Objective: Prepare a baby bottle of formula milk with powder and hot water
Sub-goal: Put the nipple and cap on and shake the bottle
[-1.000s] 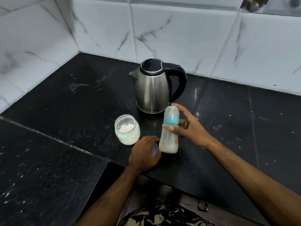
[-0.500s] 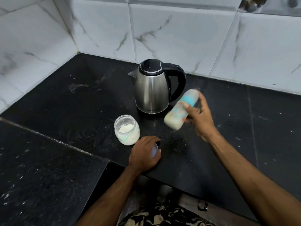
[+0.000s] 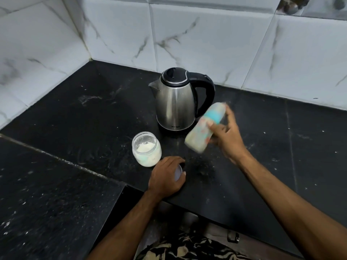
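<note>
Closest to you, your left hand [image 3: 167, 175] lies palm down on the black tabletop [image 3: 75, 128], near its front edge, and its fingers are curled over a small round lid [image 3: 178, 173] that shows only as a pale edge under the fingertips, so this hand is closed around the lid. Just beyond this hand and a little to its left stands the open glass jar [image 3: 146, 149], upright, with white powder [image 3: 145, 147] in its lower part; the jar is near the hand, but if they touch I cannot tell. To the right of your left hand and further out, your right hand [image 3: 228, 137] is raised above the tabletop and holds the baby bottle [image 3: 205, 128] firmly around its body. The bottle is tilted, its teal collar and cap pointing up and away from you, its pale base pointing down toward the jar, and it looks blurred. Behind both hands the steel kettle [image 3: 176, 106] stands upright, handle toward your right hand, close to the marble tile wall [image 3: 206, 40].
</note>
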Motion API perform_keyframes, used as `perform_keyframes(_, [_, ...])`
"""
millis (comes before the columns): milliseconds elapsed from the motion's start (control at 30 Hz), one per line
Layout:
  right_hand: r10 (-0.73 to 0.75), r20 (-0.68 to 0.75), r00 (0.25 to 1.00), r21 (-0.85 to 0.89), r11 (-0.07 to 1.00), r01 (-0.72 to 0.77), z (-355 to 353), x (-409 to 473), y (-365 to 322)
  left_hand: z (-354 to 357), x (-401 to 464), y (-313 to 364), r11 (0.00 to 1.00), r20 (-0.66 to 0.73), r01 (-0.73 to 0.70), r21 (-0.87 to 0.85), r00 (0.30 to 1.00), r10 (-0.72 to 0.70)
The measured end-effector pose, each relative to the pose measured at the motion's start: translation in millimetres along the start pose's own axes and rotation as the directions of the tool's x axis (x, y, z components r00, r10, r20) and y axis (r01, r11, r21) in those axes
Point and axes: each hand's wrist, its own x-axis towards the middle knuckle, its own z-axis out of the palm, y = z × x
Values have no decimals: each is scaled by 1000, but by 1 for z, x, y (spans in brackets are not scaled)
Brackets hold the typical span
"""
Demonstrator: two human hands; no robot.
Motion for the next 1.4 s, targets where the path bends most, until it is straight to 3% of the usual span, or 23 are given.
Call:
perform_keyframes(67, [111,236,965,-232,971,-55,3,-13,7,1,1,-3,1000,42,0,16,999,0])
perform_keyframes(133, [132,295,946,-289,956,-43,-1,-12,8,1,1,-3,1000,46,0,18,999,-1])
perform_keyframes(267, [-18,-53,998,35,999,20,-3,8,-4,0,-1,0,1000,-21,5,-7,1000,-5])
perform_keyframes(333, [-29,-90,996,57,998,35,-1,7,0,0,0,0,1000,-19,2,-2,1000,-2])
perform_keyframes(400, [48,108,993,-121,992,-35,5,-8,7,2,0,-2,1000,9,2,9,1000,-2])
perform_keyframes(467, [178,363,915,-307,950,-64,10,-21,13,1,2,-3,1000,43,14,20,999,-15])
perform_keyframes(500, [189,411,892,-317,947,-55,11,-22,14,1,2,-3,999,49,21,25,999,-22])
perform_keyframes(667, [55,250,967,-129,991,-23,12,-6,-1,-1,1,2,998,-5,23,51,1000,-23])
perform_keyframes(1100, [3,287,958,-174,983,49,3,1,-7,-5,1,1,999,23,18,27,1000,-18])
perform_keyframes(1200, [-60,159,986,-65,995,71,-1,8,-9,-2,0,0,1000,12,7,7,1000,-7])
perform_keyframes(1300, [-38,-89,995,234,971,58,1,16,-4,-1,-1,0,1000,-3,10,0,1000,-10])
perform_keyframes(1333, [-6,-121,993,264,964,38,2,15,0,-1,0,1,1000,-11,10,5,1000,-10])
perform_keyframes(1400, [50,-11,999,128,991,-48,7,2,8,-2,0,2,1000,-16,-1,15,1000,2])
